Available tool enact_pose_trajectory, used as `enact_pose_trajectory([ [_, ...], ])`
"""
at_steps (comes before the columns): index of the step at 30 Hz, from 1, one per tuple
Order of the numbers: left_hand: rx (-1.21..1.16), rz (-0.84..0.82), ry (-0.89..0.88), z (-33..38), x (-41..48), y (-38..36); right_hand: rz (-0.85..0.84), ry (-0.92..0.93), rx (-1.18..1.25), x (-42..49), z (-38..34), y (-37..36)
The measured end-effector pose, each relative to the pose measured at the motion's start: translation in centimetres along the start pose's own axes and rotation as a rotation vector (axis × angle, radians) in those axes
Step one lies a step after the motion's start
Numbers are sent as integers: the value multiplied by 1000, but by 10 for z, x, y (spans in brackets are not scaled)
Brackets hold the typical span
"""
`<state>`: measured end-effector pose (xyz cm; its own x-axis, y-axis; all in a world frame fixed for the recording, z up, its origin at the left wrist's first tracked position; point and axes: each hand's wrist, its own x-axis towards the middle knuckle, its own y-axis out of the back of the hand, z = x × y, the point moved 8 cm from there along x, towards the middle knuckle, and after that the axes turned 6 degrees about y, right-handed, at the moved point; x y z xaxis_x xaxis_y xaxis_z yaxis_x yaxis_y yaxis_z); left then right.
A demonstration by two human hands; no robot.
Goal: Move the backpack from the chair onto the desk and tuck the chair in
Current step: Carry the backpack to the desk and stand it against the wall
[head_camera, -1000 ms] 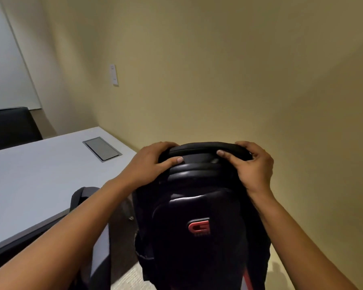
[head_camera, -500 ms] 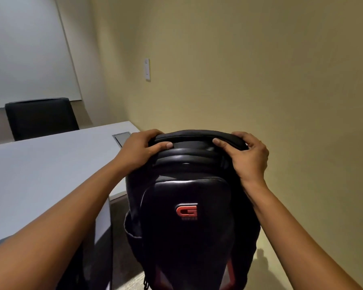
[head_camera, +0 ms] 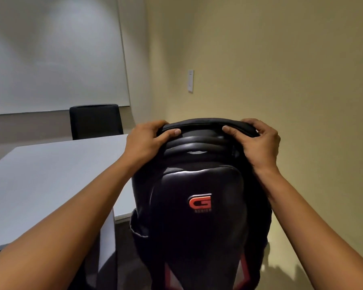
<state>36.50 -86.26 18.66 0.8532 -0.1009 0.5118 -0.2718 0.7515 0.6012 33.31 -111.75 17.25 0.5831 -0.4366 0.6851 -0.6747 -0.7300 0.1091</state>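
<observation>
A black backpack [head_camera: 199, 216] with a red G logo hangs upright in front of me, to the right of the desk's end. My left hand [head_camera: 145, 141] grips its top left corner and my right hand [head_camera: 260, 143] grips its top right corner. The white desk [head_camera: 50, 176] stretches out to the left, its near right corner beside the bag. The chair that the backpack came from is hidden; only a dark shape shows below my left forearm.
A black chair [head_camera: 95, 121] stands at the desk's far end, under a whiteboard [head_camera: 55, 53]. A beige wall with a white switch plate [head_camera: 190, 81] runs close along the right. Carpet lies between the desk's end and the wall.
The view has swung left and the backpack has come up with both hands still on its top. The far chair and whiteboard have come into sight; the desk's inset panel is now hidden.
</observation>
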Motion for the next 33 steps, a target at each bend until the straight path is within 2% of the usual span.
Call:
enact_pose_trajectory([
  [15, 322, 361, 90, 4, 114, 37, -184, 114, 144, 123, 12, -105],
  [17, 365, 416, 105, 5, 130, 36, -86, 227, 32, 136, 1, -105],
  [19, 422, 467, 122, 5, 145, 32, 13, 399, 54, 138, -18, -106],
  [21, 473, 515, 138, 6, 154, 30, -126, 532, 153, 124, -35, -125],
  [23, 510, 560, 146, 7, 164, 29, -336, 594, 133, 112, -34, -156],
  [24, 529, 575, 148, 8, 169, 28, -386, 604, 98, 111, -31, -168],
  [29, 615, 620, 139, 4, 190, 20, -218, 560, 106, 135, -22, -196],
  [33, 682, 658, 157, -14, 210, 21, -180, 528, 195, 149, -18, -235],
])
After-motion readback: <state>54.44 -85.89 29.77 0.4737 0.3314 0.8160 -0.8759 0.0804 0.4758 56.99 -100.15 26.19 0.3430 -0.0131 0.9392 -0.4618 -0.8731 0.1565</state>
